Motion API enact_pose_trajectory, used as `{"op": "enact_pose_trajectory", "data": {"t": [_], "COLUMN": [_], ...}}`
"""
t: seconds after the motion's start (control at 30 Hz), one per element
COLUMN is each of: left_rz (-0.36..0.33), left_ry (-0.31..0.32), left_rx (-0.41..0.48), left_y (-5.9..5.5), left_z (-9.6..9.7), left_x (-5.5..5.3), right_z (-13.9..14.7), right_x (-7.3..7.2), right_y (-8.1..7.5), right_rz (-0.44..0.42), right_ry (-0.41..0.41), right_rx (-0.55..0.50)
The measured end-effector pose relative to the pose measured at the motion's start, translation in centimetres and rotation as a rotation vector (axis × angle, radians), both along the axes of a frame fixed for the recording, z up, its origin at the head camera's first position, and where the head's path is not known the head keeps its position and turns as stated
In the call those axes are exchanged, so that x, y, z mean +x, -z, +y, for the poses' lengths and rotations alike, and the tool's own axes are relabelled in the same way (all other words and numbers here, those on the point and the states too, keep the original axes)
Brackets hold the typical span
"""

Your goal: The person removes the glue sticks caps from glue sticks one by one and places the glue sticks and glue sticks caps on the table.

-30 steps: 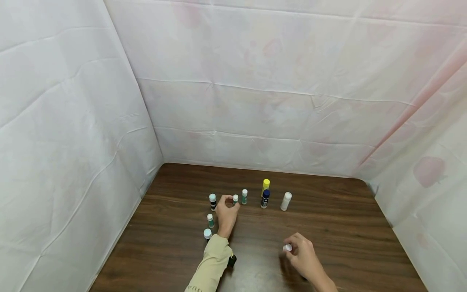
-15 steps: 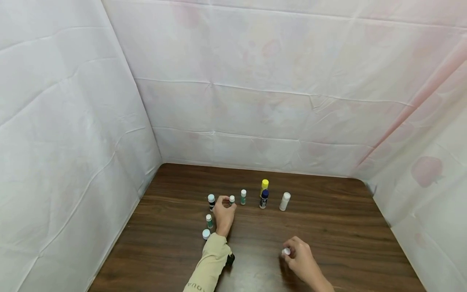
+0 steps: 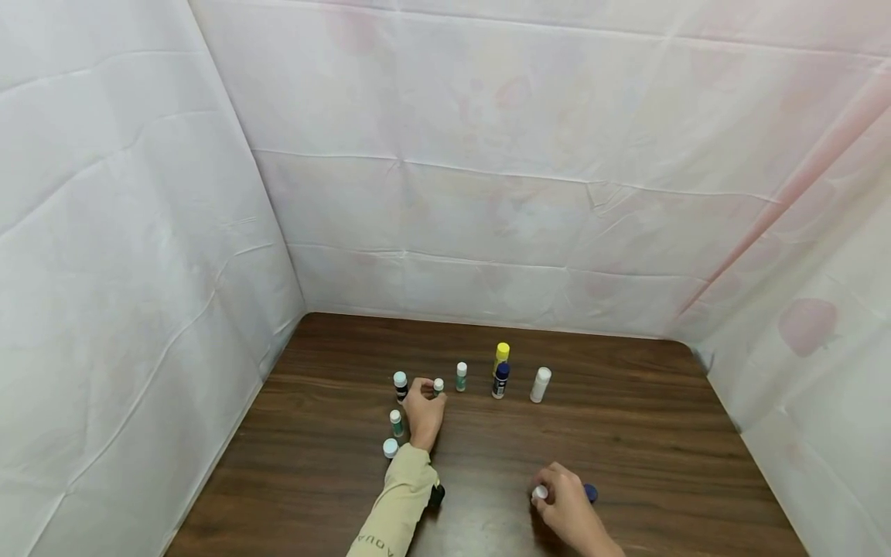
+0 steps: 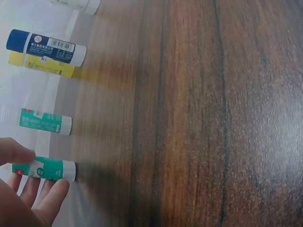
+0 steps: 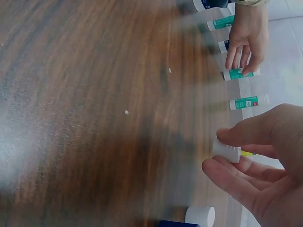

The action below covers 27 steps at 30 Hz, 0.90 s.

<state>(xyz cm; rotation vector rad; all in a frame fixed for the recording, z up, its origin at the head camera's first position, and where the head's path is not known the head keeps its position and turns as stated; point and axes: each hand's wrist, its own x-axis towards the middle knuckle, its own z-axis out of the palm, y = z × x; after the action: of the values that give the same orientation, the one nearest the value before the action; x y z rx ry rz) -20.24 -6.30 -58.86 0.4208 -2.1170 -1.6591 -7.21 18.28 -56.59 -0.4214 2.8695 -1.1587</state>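
Observation:
My left hand (image 3: 425,414) pinches a green glue stick (image 4: 52,169) with a white cap between thumb and fingers, upright at the table. A second green glue stick (image 4: 45,121) stands just to its right, apart from the fingers. Near the front right, my right hand (image 3: 569,507) pinches a small white ridged cap (image 5: 226,150) between thumb and fingertips, above the table. Beside that hand is a dark blue item (image 3: 591,493), mostly hidden behind it in the head view; the right wrist view shows a blue body with a white end (image 5: 200,216).
Left of my left hand stand a dark glue stick (image 3: 400,387), a green one (image 3: 397,423) and a white-topped one (image 3: 390,448). At the back are yellow (image 3: 502,356), navy (image 3: 500,381) and white (image 3: 540,385) glue sticks. White cloth walls (image 3: 445,193) border the wooden table (image 3: 661,433).
My right hand has drawn back toward the front edge with the white cap, uncovering the blue item. My left hand has shifted the green glue stick slightly left, away from its green neighbour.

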Motion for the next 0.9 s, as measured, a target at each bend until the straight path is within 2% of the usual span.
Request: {"op": "enact_pose_trajectory", "data": {"t": [0.4, 0.63, 0.73, 0.9], "left_rz": [-0.018, -0.061, -0.052, -0.013], "left_ry": [-0.040, -0.037, -0.028, -0.019], "left_rx": [-0.006, 0.002, 0.003, 0.020], "left_y": [0.2, -0.1, -0.4, -1.0], "left_z": [-0.3, -0.2, -0.1, 0.1], "left_x": [-0.3, 0.0, 0.2, 0.4], "right_z": [-0.1, 0.0, 0.1, 0.3], "right_x": [0.2, 0.4, 0.3, 0.3], "right_y": [0.7, 0.7, 0.8, 1.1], "right_rz": [-0.049, -0.123, -0.159, -0.158], "right_ry": [-0.032, -0.067, -0.069, -0.069], "right_rx": [0.059, 0.067, 0.098, 0.114]}}
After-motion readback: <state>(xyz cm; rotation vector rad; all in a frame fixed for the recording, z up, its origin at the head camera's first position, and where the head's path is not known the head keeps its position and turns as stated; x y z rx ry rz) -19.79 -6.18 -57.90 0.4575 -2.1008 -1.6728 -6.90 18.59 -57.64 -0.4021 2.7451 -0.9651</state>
